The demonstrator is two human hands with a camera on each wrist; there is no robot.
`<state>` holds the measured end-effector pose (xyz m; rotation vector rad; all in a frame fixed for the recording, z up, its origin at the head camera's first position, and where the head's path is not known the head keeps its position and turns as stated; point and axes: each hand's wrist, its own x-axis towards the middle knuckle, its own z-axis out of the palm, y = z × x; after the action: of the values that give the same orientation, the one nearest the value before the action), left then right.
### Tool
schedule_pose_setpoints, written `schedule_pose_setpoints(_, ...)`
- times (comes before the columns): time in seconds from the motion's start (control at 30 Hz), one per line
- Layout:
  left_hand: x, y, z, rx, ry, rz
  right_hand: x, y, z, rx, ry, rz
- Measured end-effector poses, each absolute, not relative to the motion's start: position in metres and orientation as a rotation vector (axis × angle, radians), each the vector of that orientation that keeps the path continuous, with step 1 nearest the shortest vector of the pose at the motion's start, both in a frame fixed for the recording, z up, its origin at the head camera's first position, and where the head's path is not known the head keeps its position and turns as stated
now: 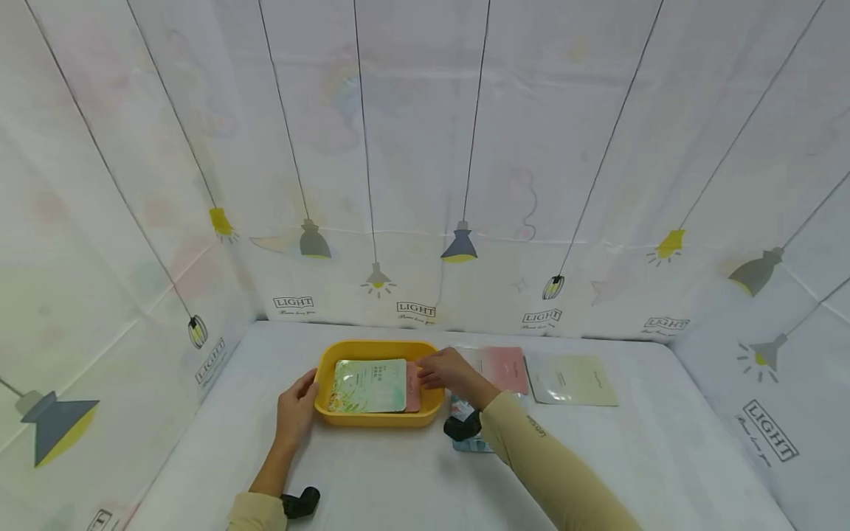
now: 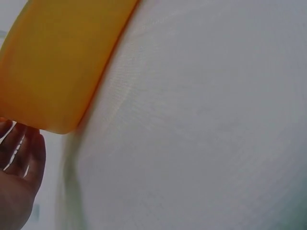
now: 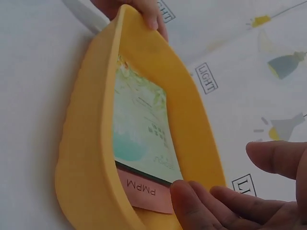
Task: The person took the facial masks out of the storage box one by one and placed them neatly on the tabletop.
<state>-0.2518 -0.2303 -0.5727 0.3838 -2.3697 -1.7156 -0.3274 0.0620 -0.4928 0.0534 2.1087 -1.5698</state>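
A yellow plastic tray (image 1: 378, 420) with raised sides stands on the white-covered table. In it lies a green floral sheet mask packet (image 1: 372, 383), overlapping a pink packet (image 3: 146, 190) printed "PMPM". My left hand (image 1: 296, 409) holds the tray's left end, with a fingertip over the rim in the right wrist view; in the left wrist view its fingers (image 2: 38, 158) touch the outer wall. Over the tray's right end is my right hand (image 1: 448, 369), thumb and fingers apart in the right wrist view, nothing between them.
Right of the tray lie a pink-and-white packet (image 1: 508, 369) and a pale yellow-green packet (image 1: 572, 380). A blue packet (image 1: 473, 445) is partly hidden under my right forearm. A lamp-printed curtain (image 1: 418, 184) rises behind the table.
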Motion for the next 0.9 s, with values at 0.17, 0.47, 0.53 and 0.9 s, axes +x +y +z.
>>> schedule_pose_setpoints(0.17, -0.252, -0.231, -0.571, 0.392, -2.384, -1.658, -0.325, 0.045, -0.498, 0.077, 2.143, -1.528)
schedule_pose_setpoints(0.47, -0.252, -0.231, -0.570, 0.403, -2.396, -1.633, -0.327, 0.014, -0.515, 0.194, 2.341, -1.334)
schedule_pose_setpoints(0.53, -0.251, -0.231, -0.570, 0.401, -2.388, -1.634, -0.329, 0.010, -0.518, 0.226, 2.380, -1.288)
schedule_pose_setpoints(0.9, -0.250, -0.232, -0.570, 0.387, -2.395, -1.612, -0.326, 0.004, -0.527, 0.300, 2.408, -1.412)
